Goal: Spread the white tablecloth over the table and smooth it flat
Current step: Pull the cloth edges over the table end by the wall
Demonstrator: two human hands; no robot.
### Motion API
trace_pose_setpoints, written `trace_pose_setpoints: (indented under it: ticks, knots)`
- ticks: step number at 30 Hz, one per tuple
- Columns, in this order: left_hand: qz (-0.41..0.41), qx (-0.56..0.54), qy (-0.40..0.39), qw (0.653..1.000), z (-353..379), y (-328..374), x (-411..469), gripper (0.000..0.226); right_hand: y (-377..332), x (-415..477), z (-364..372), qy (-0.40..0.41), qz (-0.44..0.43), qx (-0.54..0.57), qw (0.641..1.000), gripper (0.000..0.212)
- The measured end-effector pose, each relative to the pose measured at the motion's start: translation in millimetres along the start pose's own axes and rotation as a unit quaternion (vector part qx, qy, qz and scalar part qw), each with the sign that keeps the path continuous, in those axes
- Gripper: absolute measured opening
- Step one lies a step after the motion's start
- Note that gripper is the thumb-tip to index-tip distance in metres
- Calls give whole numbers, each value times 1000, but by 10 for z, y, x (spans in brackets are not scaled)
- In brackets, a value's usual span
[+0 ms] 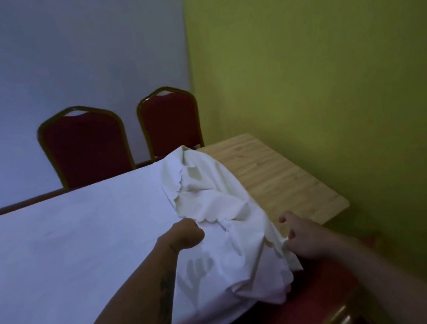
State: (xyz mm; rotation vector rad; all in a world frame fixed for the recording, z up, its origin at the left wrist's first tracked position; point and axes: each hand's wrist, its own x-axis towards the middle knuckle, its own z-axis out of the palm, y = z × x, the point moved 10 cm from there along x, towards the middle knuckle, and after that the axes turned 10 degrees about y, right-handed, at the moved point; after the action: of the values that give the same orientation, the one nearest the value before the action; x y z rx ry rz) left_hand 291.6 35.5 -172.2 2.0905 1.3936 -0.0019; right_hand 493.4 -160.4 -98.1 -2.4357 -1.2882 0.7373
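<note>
The white tablecloth (63, 242) lies flat over the left and middle of the wooden table (270, 173). Its right end is bunched in folds with a scalloped edge, heaped near the table's right part. My left hand (187, 235) is closed in a fist on the bunched cloth near the scalloped edge. My right hand (301, 240) pinches the cloth's hem at the front right, with two fingers sticking out. The table's right end shows bare light wood.
Two red chairs with gold frames (87, 147) (172, 121) stand behind the table against a white wall. A yellow-green wall (329, 66) runs close along the right. A red chair seat (320, 299) sits below my right arm.
</note>
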Motion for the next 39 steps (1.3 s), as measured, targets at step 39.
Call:
trace_pose_setpoints:
  ticks: [39]
  knots:
    - [-209, -607, 169, 748, -28, 559, 773, 15, -321, 1054, -543, 104, -52, 289, 950, 31]
